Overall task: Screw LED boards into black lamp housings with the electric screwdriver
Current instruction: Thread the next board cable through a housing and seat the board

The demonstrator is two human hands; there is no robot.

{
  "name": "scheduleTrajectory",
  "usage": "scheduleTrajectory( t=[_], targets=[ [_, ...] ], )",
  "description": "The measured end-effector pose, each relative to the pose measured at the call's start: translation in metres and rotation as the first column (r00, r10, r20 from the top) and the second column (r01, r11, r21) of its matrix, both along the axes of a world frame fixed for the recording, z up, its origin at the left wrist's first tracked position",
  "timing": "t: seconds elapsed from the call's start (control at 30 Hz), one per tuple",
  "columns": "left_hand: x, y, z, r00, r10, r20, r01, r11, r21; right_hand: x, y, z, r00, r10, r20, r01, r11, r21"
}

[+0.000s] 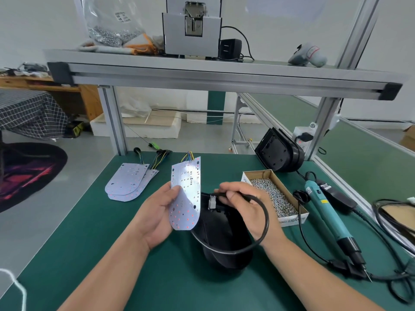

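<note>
- Now the left hand (155, 217) grips an LED board (185, 194) upright; the right hand (244, 209) pinches a black cable (266, 223).
- Between both hands lies the black housing (222, 234).
- Best plug the connector (211, 203) squarely before seating the board.

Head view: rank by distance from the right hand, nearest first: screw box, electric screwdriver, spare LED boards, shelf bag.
From the right hand:
1. screw box, just right.
2. electric screwdriver, farther right.
3. spare LED boards, back left.
4. shelf bag, on the upper shelf.
</note>
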State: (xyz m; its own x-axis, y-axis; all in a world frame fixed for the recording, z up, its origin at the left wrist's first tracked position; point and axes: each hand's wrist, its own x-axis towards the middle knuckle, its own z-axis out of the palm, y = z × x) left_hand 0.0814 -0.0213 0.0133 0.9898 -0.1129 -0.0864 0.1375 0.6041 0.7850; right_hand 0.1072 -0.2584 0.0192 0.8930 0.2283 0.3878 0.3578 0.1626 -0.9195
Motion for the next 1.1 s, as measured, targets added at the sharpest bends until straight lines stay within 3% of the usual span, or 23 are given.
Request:
scheduleTrajectory(
  t=[0.17, 0.4, 0.6, 0.8, 0.9, 1.0, 1.1],
  targets=[
    [0.0, 0.0, -0.001, 1.0, -0.01, -0.013, 0.01, 1.0, -0.011, 0.0, 0.002, 0.002, 0.985, 0.061, -0.16, -0.028, 0.98, 0.197],
    [0.002, 0.001, -0.002, 1.0, 0.006, -0.009, -0.006, 1.0, -0.029, 0.003, -0.016, 0.008, 0.98, -0.068, -0.185, 0.067, 0.998, -0.01],
    [0.002, 0.0, -0.001, 1.0, 0.0, -0.004, 0.0, 0.998, -0.06, 0.002, -0.015, 0.005, 0.932, 0.141, -0.334, -0.123, 0.99, 0.074],
    [0.001, 0.0, -0.001, 1.0, 0.002, -0.007, -0.003, 0.996, -0.087, 0.002, -0.013, 0.006, 0.908, 0.163, -0.387, -0.123, 0.984, 0.127],
    [0.001, 0.001, -0.001, 1.0, -0.008, -0.008, 0.008, 0.996, -0.092, 0.004, -0.015, 0.007, 0.928, 0.007, -0.372, -0.009, 1.0, -0.006],
    [0.001, 0.0, 0.0, 1.0, -0.008, -0.012, 0.007, 0.996, -0.09, 0.003, -0.016, 0.007, 0.97, -0.151, -0.193, 0.1, 0.963, -0.249],
    [-0.001, -0.001, 0.001, 1.0, -0.003, -0.016, 0.002, 0.997, -0.073, 0.0, -0.015, 0.009, 0.981, -0.186, -0.05, 0.149, 0.896, -0.418]
  ],
)
